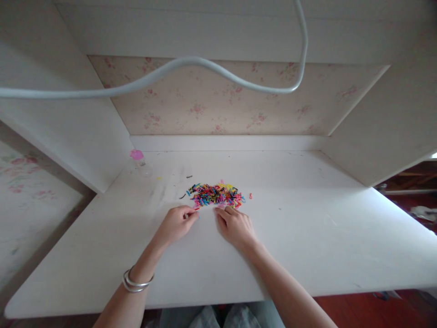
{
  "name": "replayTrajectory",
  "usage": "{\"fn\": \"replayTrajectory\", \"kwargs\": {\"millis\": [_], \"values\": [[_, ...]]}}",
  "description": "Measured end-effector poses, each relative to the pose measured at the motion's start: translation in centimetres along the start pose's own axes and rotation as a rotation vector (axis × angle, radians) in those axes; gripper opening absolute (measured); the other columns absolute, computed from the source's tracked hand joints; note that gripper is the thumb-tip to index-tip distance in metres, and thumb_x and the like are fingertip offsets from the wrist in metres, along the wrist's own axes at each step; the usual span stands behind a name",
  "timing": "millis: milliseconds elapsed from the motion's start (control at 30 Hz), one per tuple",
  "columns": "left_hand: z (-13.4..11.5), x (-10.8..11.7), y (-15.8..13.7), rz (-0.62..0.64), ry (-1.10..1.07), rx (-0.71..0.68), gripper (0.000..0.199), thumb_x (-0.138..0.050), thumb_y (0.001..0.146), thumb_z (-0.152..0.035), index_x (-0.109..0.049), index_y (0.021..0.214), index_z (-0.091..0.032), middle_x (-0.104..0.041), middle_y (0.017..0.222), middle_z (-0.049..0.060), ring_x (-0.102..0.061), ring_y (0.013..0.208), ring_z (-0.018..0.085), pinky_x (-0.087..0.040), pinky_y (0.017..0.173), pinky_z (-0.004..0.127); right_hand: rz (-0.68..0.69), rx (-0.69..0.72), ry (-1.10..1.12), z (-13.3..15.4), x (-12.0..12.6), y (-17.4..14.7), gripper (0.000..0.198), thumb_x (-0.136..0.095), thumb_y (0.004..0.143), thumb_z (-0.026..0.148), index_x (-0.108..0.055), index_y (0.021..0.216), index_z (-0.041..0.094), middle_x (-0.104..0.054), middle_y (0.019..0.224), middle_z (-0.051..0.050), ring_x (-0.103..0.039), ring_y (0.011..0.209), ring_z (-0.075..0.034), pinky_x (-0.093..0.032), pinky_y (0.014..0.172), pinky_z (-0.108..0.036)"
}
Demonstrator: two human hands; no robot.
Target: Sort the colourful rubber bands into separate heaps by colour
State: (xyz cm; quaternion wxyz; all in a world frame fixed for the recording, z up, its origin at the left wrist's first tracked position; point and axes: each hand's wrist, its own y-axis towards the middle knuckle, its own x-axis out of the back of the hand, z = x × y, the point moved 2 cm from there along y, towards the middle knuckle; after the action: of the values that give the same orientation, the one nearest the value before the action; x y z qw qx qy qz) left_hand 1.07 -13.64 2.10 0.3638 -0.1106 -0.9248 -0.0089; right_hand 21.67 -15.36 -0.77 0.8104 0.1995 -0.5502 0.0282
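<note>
A heap of small coloured rubber bands (215,193) lies on the white desk, with red, blue, yellow, pink and black ones mixed together. At the heap's near left edge is my left hand (178,223), its thumb and forefinger pinched together. A bit of red and a bit of blue rubber band show at those fingertips. My right hand (237,225) rests on the desk against the heap's near right edge, fingers curled down and close together. Pink bands lie by its fingertips; whatever is between them is hidden.
Loose black bands (189,176) and a red band (250,196) lie apart from the heap. A clear container with a pink top (137,155) is at the back left. A white cable (205,64) crosses above the desk (307,237), between side panels.
</note>
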Motion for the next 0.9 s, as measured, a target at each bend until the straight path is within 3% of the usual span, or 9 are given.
{"fn": "replayTrajectory", "kwargs": {"millis": [167, 367, 467, 667, 900], "values": [[0.2, 0.3, -0.2, 0.111, 0.027, 0.038, 0.034, -0.049, 0.079, -0.045, -0.068, 0.073, -0.018, -0.061, 0.065, -0.002, -0.05, 0.061, 0.01, -0.031, 0.055, 0.021, 0.052, -0.054, -0.005, 0.1, 0.1, 0.1, 0.028, -0.037, 0.097, 0.035, -0.064, 0.093, 0.027, -0.066, 0.088, -0.001, -0.062, 0.079, -0.014, -0.038, 0.06, -0.022], [0.5, 0.2, -1.4, 0.255, 0.162, 0.014, 0.033, -0.043, 0.082, -0.039, -0.065, 0.07, -0.017, -0.058, 0.061, -0.002, -0.048, 0.058, 0.01, -0.026, 0.054, 0.023, 0.112, -0.074, -0.028, 0.0, 0.2, 0.1, 0.029, -0.035, 0.099, 0.037, -0.063, 0.098, 0.028, -0.065, 0.096, 0.0, -0.061, 0.084, -0.013, -0.036, 0.061, -0.022], [0.6, 0.1, -2.8, 0.235, 0.252, -0.008, 0.031, -0.042, 0.084, -0.035, -0.063, 0.068, -0.019, -0.062, 0.067, -0.001, -0.052, 0.063, 0.011, -0.028, 0.057, 0.023, 0.118, -0.046, -0.045, -0.1, 0.0, 0.1, 0.029, -0.033, 0.099, 0.033, -0.062, 0.102, 0.027, -0.064, 0.099, -0.001, -0.061, 0.085, -0.013, -0.036, 0.062, -0.022], [0.5, -0.3, -4.9, 0.149, 0.404, -0.025, 0.03, -0.036, 0.089, -0.035, -0.063, 0.085, -0.024, -0.066, 0.094, 0.002, -0.061, 0.086, 0.015, -0.036, 0.071, 0.025, 0.078, 0.064, 0.012, 0.4, 0.2, -0.8, 0.027, -0.035, 0.099, 0.026, -0.061, 0.104, 0.024, -0.064, 0.096, -0.003, -0.06, 0.082, -0.013, -0.038, 0.064, -0.021], [0.8, -0.3, -5.6, 0.08, 0.506, -0.043, 0.033, -0.03, 0.093, -0.038, -0.058, 0.086, -0.024, -0.061, 0.096, 0.002, -0.06, 0.076, 0.014, -0.036, 0.063, 0.026, 0.045, 0.141, 0.196, 3.8, 0.7, -3.6, 0.029, -0.034, 0.1, 0.028, -0.062, 0.106, 0.024, -0.064, 0.094, -0.002, -0.061, 0.08, -0.01, -0.04, 0.071, -0.018]]}}
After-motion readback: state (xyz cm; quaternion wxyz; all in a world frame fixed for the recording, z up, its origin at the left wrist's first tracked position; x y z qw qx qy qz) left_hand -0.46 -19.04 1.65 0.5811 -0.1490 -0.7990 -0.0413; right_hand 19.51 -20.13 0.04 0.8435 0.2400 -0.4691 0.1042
